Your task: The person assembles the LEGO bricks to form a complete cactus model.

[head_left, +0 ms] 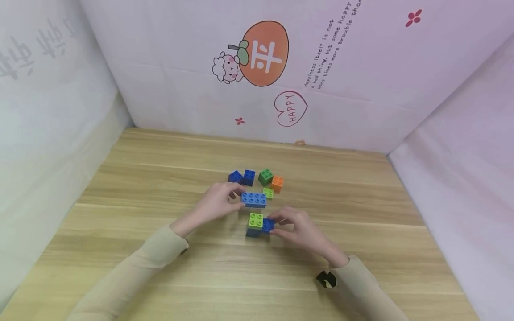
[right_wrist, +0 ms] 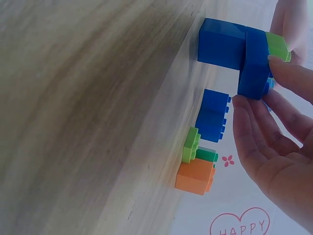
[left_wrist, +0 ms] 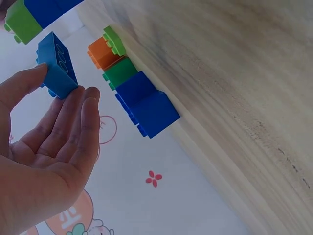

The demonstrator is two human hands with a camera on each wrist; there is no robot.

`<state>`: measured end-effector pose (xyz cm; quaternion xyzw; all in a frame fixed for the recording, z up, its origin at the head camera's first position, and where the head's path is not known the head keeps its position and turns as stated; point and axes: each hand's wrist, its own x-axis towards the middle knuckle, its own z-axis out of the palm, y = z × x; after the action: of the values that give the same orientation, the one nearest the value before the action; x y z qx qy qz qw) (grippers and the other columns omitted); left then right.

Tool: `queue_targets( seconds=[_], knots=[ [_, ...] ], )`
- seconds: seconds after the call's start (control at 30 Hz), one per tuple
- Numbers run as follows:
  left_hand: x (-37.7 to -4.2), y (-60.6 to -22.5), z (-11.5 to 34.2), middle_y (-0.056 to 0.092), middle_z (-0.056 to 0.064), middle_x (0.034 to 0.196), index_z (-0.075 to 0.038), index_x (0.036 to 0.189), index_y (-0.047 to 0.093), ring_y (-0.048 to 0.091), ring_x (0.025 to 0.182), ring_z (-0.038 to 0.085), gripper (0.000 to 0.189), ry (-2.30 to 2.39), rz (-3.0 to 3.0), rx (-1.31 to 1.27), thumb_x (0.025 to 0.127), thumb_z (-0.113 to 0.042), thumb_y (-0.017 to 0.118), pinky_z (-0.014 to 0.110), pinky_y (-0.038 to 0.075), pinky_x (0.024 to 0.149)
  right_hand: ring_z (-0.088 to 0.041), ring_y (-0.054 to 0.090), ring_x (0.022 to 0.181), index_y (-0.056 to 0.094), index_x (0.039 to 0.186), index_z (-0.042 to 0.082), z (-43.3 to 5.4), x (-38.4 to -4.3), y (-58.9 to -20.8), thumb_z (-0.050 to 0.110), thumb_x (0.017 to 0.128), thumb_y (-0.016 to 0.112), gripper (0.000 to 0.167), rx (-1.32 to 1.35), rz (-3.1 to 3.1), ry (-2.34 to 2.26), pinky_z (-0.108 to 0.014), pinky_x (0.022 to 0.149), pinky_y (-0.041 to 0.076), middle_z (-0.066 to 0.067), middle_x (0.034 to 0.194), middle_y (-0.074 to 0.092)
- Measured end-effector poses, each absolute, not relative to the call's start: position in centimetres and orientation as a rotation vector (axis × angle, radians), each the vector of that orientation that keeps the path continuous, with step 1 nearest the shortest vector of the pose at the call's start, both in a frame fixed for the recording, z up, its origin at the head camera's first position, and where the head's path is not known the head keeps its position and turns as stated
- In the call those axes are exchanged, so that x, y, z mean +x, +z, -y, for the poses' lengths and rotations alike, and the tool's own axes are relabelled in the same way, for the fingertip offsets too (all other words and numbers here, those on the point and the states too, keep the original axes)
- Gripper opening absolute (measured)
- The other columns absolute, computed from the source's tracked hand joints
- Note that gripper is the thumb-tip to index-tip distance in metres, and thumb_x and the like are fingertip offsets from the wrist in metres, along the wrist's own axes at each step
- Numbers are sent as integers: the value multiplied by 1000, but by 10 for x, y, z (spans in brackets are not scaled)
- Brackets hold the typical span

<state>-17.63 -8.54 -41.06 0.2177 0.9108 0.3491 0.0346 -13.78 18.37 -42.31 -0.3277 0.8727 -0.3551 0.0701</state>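
Note:
My left hand (head_left: 214, 203) pinches one end of a long blue brick (head_left: 254, 200) between thumb and fingers. In the left wrist view this brick (left_wrist: 57, 66) is raised off the table with its hollow underside showing. My right hand (head_left: 299, 226) grips the end of a dark blue brick (right_wrist: 254, 66) that juts out sideways from a small stack. Under it in the right wrist view is a dark blue base block (right_wrist: 222, 44); a lime-green brick (head_left: 256, 220) sits on top. The stack is just in front of the long blue brick.
Behind the hands, loose bricks lie on the wooden table (head_left: 160, 156): two dark blue ones (head_left: 248, 177), a green one (head_left: 265, 176), an orange one (head_left: 277, 183) and a thin lime one (head_left: 268, 193). A printed white cloth (head_left: 180, 89) stands behind them.

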Motion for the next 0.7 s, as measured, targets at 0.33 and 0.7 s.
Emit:
queue_targets(
  seconds=[0.33,0.7],
  knots=[
    [-167,-398,96,74,11,112,-6,118,69,70,94,23,36,1131,-2834,679,85,-17,77,34,62,84,-19,70,105,68,117,11,-183,-138,-422,13,86,76,32,-955,-2620,-1065,-28,88,61,-6,116,71],
    [-155,-396,101,74,12,108,-3,113,69,71,93,26,35,1182,-2832,750,83,-16,78,33,62,82,-21,70,104,68,116,9,-183,-139,-423,12,86,76,32,-964,-2612,-1076,-26,88,61,-8,117,71]
  ],
)
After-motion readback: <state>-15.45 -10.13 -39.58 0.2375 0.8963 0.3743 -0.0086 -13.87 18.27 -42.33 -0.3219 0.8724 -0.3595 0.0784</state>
